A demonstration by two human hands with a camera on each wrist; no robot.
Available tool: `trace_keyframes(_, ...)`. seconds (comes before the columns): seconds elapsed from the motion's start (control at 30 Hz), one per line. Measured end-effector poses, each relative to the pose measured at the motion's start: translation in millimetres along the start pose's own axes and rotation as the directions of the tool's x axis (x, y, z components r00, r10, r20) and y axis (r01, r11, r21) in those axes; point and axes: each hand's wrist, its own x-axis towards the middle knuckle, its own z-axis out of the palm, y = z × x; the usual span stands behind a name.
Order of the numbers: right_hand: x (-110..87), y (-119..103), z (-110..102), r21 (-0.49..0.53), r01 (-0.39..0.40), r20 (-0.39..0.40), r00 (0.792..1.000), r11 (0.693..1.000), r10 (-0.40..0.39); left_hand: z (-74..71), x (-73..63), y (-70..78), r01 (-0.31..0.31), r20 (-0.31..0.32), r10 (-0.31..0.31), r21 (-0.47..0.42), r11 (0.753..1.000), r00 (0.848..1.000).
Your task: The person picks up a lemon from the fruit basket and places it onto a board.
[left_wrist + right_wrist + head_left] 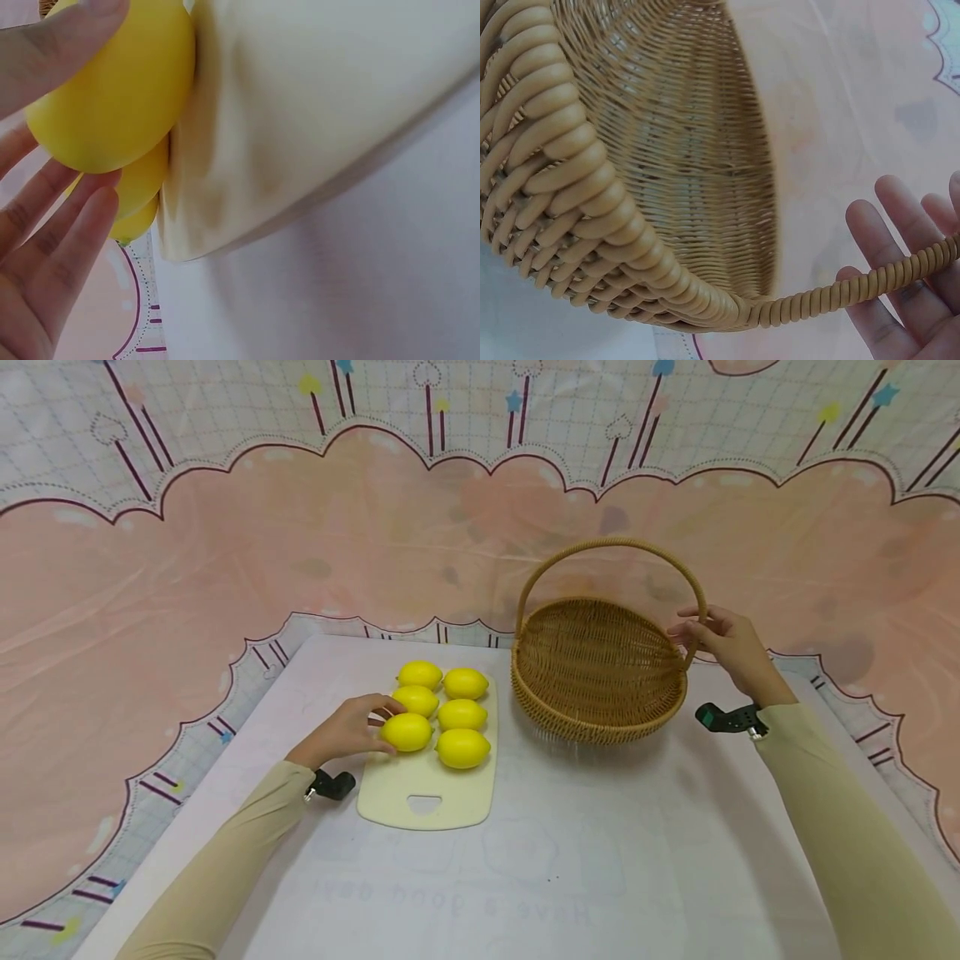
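Note:
In the head view my left hand (351, 725) is at the nearest lemon (407, 732) in the left row. In the left wrist view the thumb lies on one side of this yellow lemon (120, 90) and the fingers reach round the other. It still lies against the cream cutting board (390, 793), beside several other lemons (462, 749). My right hand (731, 643) is at the right end of the handle of a brown wicker basket (600, 668). Its fingers (877, 232) extend behind the wrapped handle (885, 281), fairly straight; its thumb is not clearly visible.
The basket stands right of the board on a white-covered table (600, 860), its arched handle upright. Behind the table hangs a pink and white patterned cloth (300, 543). The board's cutout (424, 804) faces the near side.

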Motion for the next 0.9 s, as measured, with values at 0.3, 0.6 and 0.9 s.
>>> trace_keyframes(0.3,-0.7,-0.6,-2.6,0.077,0.041,0.001,0.999,0.996,-0.041,-3.4,0.0,0.3,-0.02,-0.013,0.02,0.023,1.0,1.0)
trace_keyframes(0.6,-4.0,-1.6,-15.6,0.196,0.089,-0.012,0.996,0.977,-0.089,-11.4,3.7,2.2,-0.041,-0.022,0.042,0.042,0.998,0.999)
trace_keyframes(0.9,-8.8,-9.8,-35.8,0.227,0.153,-0.048,0.988,0.962,-0.146,-29.4,15.6,18.9,-0.039,-0.054,0.045,0.1,0.994,0.998)
